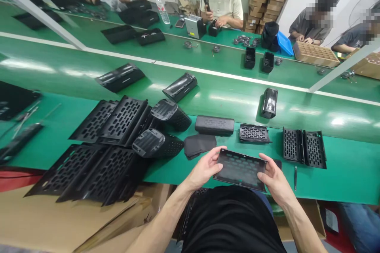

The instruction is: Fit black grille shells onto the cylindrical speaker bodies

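Note:
My left hand (204,168) and my right hand (273,178) grip opposite ends of a black slotted grille panel (240,170), held just above the table's near edge. Dark mesh seems to cover its slots. Both thumbs press on its inner face. Beyond it lie a pile of dark mesh sheets (200,145), a closed black speaker housing (214,125) and a small grille panel (254,133). More grille panels (304,147) rest to the right, with thin black tweezers (295,178) below them.
Stacked large grille panels (97,162) and two black housings (160,142) crowd the left. A green conveyor (225,101) carries several black housings. Co-workers (225,4) sit on the far side. An open cardboard box (127,221) stands below the table at the left.

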`<state>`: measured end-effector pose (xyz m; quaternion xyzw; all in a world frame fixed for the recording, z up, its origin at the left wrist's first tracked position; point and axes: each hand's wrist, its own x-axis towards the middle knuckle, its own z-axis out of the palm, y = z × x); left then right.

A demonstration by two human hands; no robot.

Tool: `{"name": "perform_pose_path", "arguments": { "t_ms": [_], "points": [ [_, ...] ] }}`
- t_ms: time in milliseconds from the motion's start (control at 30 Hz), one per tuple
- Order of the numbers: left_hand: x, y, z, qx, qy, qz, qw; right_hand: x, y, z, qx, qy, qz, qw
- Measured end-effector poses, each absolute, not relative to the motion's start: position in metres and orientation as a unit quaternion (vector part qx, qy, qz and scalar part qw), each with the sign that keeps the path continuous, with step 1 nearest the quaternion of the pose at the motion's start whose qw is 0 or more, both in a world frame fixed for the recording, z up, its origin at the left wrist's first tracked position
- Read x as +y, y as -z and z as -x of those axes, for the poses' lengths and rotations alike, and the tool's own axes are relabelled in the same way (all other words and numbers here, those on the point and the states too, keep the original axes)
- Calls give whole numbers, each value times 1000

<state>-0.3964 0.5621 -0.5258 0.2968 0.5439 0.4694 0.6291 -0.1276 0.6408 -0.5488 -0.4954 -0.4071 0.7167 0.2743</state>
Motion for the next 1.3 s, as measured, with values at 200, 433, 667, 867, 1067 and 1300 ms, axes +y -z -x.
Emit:
{"name": "perform_pose_path", "arguments": {
  "t_ms": [200, 433, 667, 867, 1067, 1300],
  "points": [
    [557, 520, 397, 537, -494, -249, 637, 643, 541, 132, -359, -763, 474, 254],
    [557, 519, 395, 538, -502, -241, 633, 642, 535, 144, -285, -796, 469, 255],
    [558, 517, 391, 550, -506, -249, 616, 644, 525, 132, -283, -807, 461, 236],
    [559, 517, 390, 556, -492, -244, 623, 644, 535, 140, -248, -806, 464, 271],
    [559, 518, 390, 545, -504, -218, 633, 646, 537, 141, -261, -802, 465, 269],
    [560, 516, 391, 552, -496, -221, 633, 650, 546, 137, -275, -788, 479, 272]
  ]
}}
